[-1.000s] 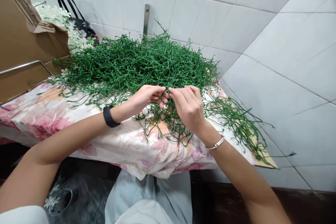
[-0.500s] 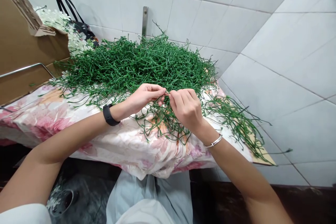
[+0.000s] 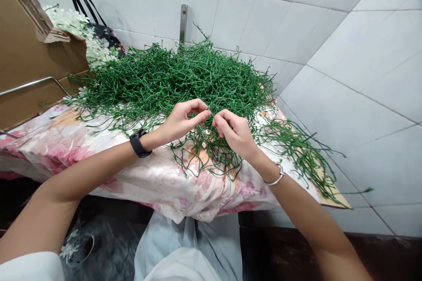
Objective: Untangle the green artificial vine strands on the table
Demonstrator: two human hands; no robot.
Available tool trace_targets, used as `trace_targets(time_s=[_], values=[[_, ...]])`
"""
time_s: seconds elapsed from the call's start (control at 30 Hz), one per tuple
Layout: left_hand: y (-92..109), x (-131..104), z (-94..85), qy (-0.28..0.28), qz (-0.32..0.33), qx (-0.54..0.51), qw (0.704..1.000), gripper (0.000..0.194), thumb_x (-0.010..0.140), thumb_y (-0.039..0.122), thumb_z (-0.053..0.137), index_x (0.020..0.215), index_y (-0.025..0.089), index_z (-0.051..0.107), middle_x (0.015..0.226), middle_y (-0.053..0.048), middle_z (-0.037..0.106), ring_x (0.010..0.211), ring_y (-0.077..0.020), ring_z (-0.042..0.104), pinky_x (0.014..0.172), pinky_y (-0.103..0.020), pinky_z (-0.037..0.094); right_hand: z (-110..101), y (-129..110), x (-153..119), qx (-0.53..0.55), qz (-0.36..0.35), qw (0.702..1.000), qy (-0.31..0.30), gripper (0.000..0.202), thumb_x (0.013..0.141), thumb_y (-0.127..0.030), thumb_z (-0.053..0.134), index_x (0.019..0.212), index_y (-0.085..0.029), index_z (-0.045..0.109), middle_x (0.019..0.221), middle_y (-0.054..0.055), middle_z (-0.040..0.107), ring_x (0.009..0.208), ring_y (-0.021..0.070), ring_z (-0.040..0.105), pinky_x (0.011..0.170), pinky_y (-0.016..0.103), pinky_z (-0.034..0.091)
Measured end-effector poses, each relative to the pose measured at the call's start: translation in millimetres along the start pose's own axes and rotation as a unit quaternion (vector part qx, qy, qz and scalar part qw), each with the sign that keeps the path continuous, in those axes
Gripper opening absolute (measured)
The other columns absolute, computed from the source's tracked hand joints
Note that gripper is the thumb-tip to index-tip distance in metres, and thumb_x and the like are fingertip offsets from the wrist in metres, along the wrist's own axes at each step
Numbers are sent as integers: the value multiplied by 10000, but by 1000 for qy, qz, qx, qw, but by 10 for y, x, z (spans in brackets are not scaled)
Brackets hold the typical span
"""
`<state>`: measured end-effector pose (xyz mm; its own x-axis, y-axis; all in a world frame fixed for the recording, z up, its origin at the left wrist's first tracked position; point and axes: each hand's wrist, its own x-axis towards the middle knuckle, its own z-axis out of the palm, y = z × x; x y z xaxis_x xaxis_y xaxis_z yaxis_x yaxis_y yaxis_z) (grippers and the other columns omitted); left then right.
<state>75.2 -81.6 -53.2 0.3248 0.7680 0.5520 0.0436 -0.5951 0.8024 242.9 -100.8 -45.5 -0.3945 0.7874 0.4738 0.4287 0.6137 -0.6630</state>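
Observation:
A large heap of thin green plastic stems [image 3: 178,74] lies on the floral cloth [image 3: 132,180]. Over the heap's front edge, my left hand [image 3: 186,118] has thumb and forefinger pinched, on something too small to make out. Just to its right, my right hand [image 3: 235,131] is curled with its fingertips together; what they hold, if anything, is hidden. A narrow gap separates the fingertips of the two hands. Loose stems [image 3: 214,158] hang on the cloth below them.
More stems [image 3: 300,149] lie on a board [image 3: 336,197] at the right. On the left stand a cardboard box [image 3: 33,52], white flowers [image 3: 95,48] and a dark bag [image 3: 105,35]. A metal bracket [image 3: 183,22] is on the tiled wall. Below is a container [image 3: 81,250].
My fingertips, close together before, have come slightly apart. My right hand has turned and its fingers have loosened a little. The view has shifted slightly.

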Motion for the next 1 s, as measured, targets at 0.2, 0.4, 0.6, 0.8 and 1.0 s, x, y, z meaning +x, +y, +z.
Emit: trace_targets(time_s=[0.2, 0.4, 0.6, 0.8, 1.0], values=[[44, -32, -20, 7, 95, 175, 980, 107, 789, 250, 523, 774, 162, 583, 715, -20, 567, 666, -109, 496, 638, -226, 367, -48, 3, 62, 324, 167, 927, -92, 238, 826, -246, 401, 602, -170, 426, 469, -74, 270, 402, 49, 296, 416, 213, 237], [32, -37, -13, -16, 133, 178, 975, 77, 777, 211, 534, 754, 158, 584, 696, -20, 559, 639, -104, 483, 625, -233, 362, -86, 52, 100, 439, 258, 836, -203, 298, 820, -208, 307, 524, -192, 335, 430, -93, 157, 366, 49, 178, 455, 244, 300], [-32, -9, -15, -2, 0, 6, 1000, 141, 771, 288, 553, 749, 149, 567, 681, -11, 546, 617, -94, 506, 577, -222, 393, -42, -18, 47, 255, 164, 952, -34, 181, 789, -324, 518, 783, -144, 543, 506, -76, 301, 440, 46, 258, 441, 219, 210], [3, 12, -12, 10, -61, -86, 994, 150, 740, 276, 602, 715, 134, 562, 615, 8, 533, 550, -73, 503, 542, -207, 408, -2, -13, -24, -77, -44, 993, 83, 201, 782, -339, 556, 859, -154, 574, 640, -21, 488, 552, 74, 402, 554, 236, 342], [5, 2, -1, 4, -45, -104, 994, 152, 745, 265, 603, 713, 123, 561, 601, 17, 530, 555, -63, 508, 556, -195, 422, 4, -7, -20, -101, -65, 990, 68, 194, 835, -287, 476, 756, -153, 591, 674, 14, 544, 630, 97, 463, 638, 259, 369]])
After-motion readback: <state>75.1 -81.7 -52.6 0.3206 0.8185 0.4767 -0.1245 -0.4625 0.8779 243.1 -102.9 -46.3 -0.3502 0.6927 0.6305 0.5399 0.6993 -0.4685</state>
